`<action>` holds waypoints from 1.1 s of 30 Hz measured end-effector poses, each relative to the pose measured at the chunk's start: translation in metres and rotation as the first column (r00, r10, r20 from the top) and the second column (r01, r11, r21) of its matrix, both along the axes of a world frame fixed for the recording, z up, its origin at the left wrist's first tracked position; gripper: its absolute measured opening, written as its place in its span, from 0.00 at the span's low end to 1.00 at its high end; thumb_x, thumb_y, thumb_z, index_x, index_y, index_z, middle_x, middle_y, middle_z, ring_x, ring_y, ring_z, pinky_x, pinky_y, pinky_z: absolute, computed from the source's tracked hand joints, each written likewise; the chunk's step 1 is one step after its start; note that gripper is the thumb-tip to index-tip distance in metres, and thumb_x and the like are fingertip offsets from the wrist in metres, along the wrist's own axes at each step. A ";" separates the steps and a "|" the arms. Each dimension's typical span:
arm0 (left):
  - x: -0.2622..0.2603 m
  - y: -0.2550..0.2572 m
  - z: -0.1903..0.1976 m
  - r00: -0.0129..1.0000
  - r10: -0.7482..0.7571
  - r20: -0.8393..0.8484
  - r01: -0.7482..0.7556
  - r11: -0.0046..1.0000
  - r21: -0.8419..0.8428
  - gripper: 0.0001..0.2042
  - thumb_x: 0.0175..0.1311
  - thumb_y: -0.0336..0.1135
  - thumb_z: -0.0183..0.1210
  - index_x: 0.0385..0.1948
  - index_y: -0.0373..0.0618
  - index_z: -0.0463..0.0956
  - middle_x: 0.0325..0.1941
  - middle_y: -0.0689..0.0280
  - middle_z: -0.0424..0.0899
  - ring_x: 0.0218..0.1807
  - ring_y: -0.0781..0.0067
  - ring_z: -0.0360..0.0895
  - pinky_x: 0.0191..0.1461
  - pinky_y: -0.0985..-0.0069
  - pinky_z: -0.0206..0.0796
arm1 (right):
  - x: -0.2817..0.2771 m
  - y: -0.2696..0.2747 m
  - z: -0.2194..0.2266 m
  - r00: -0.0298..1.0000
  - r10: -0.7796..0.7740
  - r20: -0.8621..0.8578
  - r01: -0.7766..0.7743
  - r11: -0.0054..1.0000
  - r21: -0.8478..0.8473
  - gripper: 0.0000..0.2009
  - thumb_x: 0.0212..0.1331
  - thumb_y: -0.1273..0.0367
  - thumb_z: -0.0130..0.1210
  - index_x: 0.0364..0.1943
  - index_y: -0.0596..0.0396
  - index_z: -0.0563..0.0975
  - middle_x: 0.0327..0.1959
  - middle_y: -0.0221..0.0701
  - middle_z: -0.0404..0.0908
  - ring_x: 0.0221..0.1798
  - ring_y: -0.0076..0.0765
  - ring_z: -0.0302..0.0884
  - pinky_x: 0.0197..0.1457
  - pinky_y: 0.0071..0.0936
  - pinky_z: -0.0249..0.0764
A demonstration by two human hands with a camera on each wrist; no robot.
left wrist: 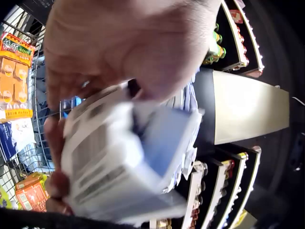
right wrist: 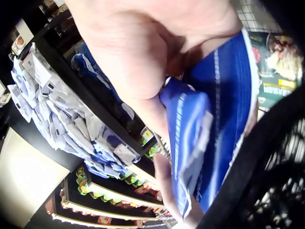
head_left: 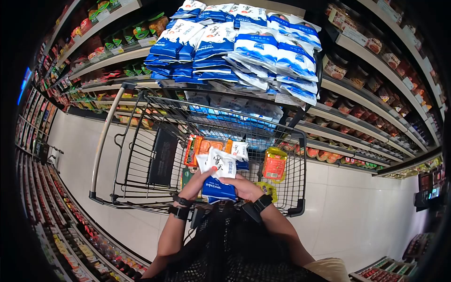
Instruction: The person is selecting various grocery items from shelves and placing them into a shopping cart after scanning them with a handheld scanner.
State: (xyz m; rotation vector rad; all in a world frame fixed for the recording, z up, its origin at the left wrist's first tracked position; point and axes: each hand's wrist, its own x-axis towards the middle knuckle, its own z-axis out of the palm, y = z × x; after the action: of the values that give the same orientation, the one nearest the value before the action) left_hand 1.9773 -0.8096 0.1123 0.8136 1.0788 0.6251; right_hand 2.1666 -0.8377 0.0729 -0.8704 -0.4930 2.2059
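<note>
Both hands hold one blue-and-white packet (head_left: 217, 176) over the near end of a shopping cart (head_left: 141, 155). Left hand (head_left: 196, 182) grips the packet's left side, fingers curled round it, white barcode face showing in the left wrist view (left wrist: 119, 162). Right hand (head_left: 245, 186) grips the right side, thumb over the blue edge in the right wrist view (right wrist: 209, 138). Black bands on both wrists. In the cart beyond the packet: an orange multipack (head_left: 203, 146), another white-and-blue packet (head_left: 240, 151), a red-and-yellow packet (head_left: 274, 164) against the right wire wall. Past the cart, a display shelf stacked with matching blue-and-white bags (head_left: 244, 47). Aisle shelves (head_left: 371, 61) of packaged goods run along both sides, white floor (head_left: 361, 211) beneath.
</note>
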 end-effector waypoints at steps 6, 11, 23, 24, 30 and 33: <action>-0.081 -0.015 -0.018 0.786 0.038 -0.617 0.207 0.924 0.321 0.19 0.64 0.41 0.51 0.49 0.34 0.71 0.47 0.51 0.77 0.51 0.59 0.75 0.52 0.72 0.66 | 0.024 0.003 -0.100 0.935 -0.086 0.344 0.091 0.996 0.003 0.21 0.52 0.73 0.58 0.53 0.58 0.71 0.48 0.34 0.78 0.46 0.28 0.76 0.50 0.24 0.72; -0.122 -0.064 -0.030 0.114 0.131 -0.985 0.578 0.798 0.173 0.14 0.59 0.43 0.54 0.36 0.40 0.76 0.34 0.53 0.80 0.37 0.52 0.77 0.40 0.61 0.70 | 0.082 0.014 -0.163 0.749 -0.026 0.663 0.050 0.999 -0.017 0.26 0.38 0.81 0.60 0.49 0.60 0.72 0.44 0.33 0.79 0.44 0.33 0.76 0.50 0.28 0.71; -0.105 -0.063 -0.021 0.312 0.565 -0.764 0.283 0.712 0.642 0.03 0.50 0.28 0.52 0.20 0.41 0.73 0.19 0.58 0.74 0.23 0.54 0.70 0.27 0.64 0.59 | 0.107 0.079 -0.273 0.677 -0.402 0.617 0.439 0.893 0.100 0.21 0.45 0.79 0.56 0.47 0.58 0.69 0.43 0.33 0.78 0.45 0.34 0.75 0.47 0.31 0.72; -0.105 -0.062 -0.023 0.309 0.561 -0.768 0.282 0.717 0.637 0.03 0.50 0.28 0.52 0.20 0.41 0.73 0.19 0.58 0.74 0.23 0.54 0.70 0.27 0.64 0.59 | 0.115 0.074 -0.333 0.499 -0.395 0.771 0.443 0.881 0.165 0.19 0.46 0.78 0.55 0.46 0.58 0.69 0.42 0.35 0.78 0.45 0.35 0.75 0.46 0.32 0.72; -0.105 -0.067 -0.027 0.309 0.544 -0.780 0.311 0.718 0.623 0.04 0.49 0.27 0.51 0.18 0.42 0.72 0.17 0.60 0.71 0.20 0.55 0.67 0.24 0.65 0.55 | 0.058 0.095 -0.264 -0.309 -0.126 0.943 -0.001 0.991 0.132 0.22 0.48 0.65 0.53 0.49 0.60 0.69 0.53 0.48 0.70 0.56 0.53 0.67 0.58 0.45 0.65; -0.103 -0.065 -0.023 0.314 0.515 -0.798 0.327 0.730 0.600 0.04 0.49 0.27 0.51 0.17 0.42 0.72 0.17 0.60 0.71 0.20 0.56 0.67 0.25 0.65 0.55 | 0.050 0.099 -0.258 -0.073 -0.421 0.904 -0.310 0.871 0.381 0.25 0.47 0.64 0.53 0.53 0.57 0.68 0.61 0.46 0.62 0.66 0.50 0.56 0.66 0.44 0.56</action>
State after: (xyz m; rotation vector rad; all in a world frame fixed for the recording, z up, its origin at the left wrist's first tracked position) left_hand 1.8746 -0.8744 0.0896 1.9813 2.0907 0.6393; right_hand 2.2164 -0.7389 -0.1852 -2.1090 -1.6067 0.6433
